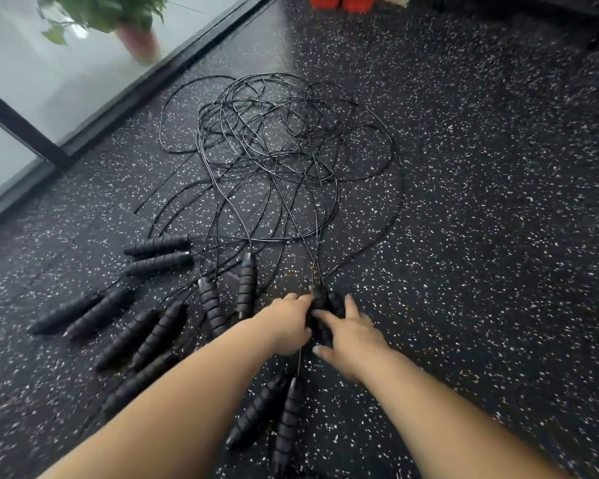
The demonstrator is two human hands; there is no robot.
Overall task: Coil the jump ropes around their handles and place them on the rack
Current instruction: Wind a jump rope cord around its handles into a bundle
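Speckled black rubber floor (pixel 481 202) runs to a glass wall (pixel 32 63) along its left edge. All the jump ropes lie uncoiled on it, with tangled cords (pixel 277 140) toward the far side and spare handles (pixel 159 245) fanned out at near left. One handle pair (pixel 320 300) lies between both hands, long axis pointing away from the person, cords leaving its far end. Left hand (pixel 287 324) curls its fingers onto the pair from the left. Right hand (pixel 353 337) rests spread fingers on it from the right. Both hands are equally near. No rack is in view. Likely next move: draw the pair toward the body to free its cord.
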